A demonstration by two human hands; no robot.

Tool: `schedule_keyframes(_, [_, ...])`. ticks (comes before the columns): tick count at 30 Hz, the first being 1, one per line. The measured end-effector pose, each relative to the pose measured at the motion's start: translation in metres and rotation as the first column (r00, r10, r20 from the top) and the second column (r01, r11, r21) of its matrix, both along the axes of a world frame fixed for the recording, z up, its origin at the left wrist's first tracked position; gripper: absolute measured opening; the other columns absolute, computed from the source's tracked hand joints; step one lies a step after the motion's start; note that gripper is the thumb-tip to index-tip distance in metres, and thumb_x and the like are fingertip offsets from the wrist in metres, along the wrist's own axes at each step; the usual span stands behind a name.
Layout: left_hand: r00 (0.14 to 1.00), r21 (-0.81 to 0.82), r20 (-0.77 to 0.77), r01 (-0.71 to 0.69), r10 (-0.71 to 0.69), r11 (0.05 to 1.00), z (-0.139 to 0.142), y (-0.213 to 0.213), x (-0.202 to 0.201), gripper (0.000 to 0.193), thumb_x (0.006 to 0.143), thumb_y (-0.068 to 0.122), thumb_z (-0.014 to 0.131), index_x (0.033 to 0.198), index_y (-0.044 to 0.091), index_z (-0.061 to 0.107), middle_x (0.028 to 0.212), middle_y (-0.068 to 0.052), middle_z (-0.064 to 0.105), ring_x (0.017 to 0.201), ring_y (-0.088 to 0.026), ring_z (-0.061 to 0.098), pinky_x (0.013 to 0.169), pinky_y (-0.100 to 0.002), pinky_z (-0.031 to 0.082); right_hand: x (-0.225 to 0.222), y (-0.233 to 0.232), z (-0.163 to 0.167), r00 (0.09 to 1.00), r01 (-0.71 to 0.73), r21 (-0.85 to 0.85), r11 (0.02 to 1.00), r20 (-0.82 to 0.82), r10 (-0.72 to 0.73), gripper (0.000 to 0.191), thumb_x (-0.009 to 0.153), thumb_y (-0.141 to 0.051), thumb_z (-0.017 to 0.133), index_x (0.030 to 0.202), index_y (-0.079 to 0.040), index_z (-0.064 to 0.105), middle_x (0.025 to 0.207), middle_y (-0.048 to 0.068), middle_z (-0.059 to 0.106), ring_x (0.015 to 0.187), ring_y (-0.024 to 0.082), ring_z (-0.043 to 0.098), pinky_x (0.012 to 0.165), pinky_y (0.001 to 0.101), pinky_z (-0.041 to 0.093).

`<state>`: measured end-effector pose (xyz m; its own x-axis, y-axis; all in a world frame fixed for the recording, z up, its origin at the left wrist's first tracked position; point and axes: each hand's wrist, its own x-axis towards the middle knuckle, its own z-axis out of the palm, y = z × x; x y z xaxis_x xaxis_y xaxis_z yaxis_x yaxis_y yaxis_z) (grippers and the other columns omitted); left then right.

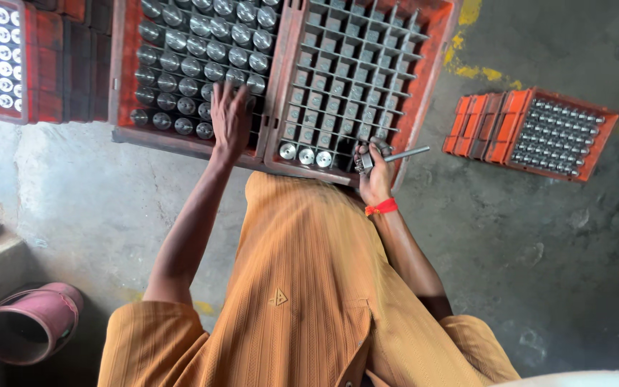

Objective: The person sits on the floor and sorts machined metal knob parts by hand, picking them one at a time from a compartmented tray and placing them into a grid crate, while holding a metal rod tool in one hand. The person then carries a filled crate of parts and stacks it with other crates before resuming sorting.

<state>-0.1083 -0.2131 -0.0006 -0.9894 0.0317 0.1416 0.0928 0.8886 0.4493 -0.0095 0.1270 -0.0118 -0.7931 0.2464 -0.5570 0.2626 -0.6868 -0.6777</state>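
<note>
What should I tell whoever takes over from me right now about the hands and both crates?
Left hand rests on the metal cylinders in the left crate, which is nearly full.
Right hand grips a metal gauge tool at the near edge of the right crate.
Right crate: three cylinders sit in the near row; the remaining grid cells look empty.
</note>
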Motion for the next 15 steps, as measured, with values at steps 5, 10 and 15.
schedule_keyframes(5, [0.987, 0.005, -0.126, 0.098, -0.097, 0.995, -0.005, 0.002, -0.042, 0.051, 0.075, 0.028, 0.090, 0.118, 0.004, 0.074, 0.140, -0.025, 0.052, 0.134, -0.040, 0.040, 0.106, -0.056, 0.041, -0.007, -0.020, 0.002, 0.999, -0.042, 0.051, 0.998, -0.022, 0.043, 0.009, 0.102, -0.005, 0.061, 0.111, -0.004, 0.062, 0.086, 0.008, 0.068, 0.086, 0.021, 0.070, 0.076, 0.0337, 0.058])
schedule_keyframes(10, [0.953, 0.216, -0.203, 0.266, -0.224, 0.939, 0.032, -0.022, -0.045, 0.045, 0.082, 0.030, 0.093, 0.114, 0.006, 0.073, 0.135, -0.016, 0.060, 0.136, -0.032, 0.049, 0.114, -0.051, 0.044, 0.000, -0.021, 0.001, 0.999, -0.039, 0.065, 0.997, -0.016, 0.040, 0.011, 0.100, -0.003, 0.059, 0.111, -0.005, 0.061, 0.086, 0.008, 0.069, 0.084, 0.020, 0.069, 0.075, 0.0326, 0.057])
schedule_keyframes(15, [0.990, 0.853, -0.136, 0.134, -0.034, 0.505, 0.070, -0.012, -0.020, 0.058, 0.080, 0.054, 0.086, 0.111, 0.011, 0.062, 0.107, -0.004, 0.067, 0.099, -0.020, 0.071, 0.090, -0.040, 0.064, 0.009, -0.018, 0.004, 0.996, -0.088, 0.097, 0.991, 0.004, 0.088, 0.007, 0.102, -0.005, 0.059, 0.109, -0.006, 0.059, 0.086, 0.008, 0.068, 0.085, 0.020, 0.070, 0.073, 0.0321, 0.057])
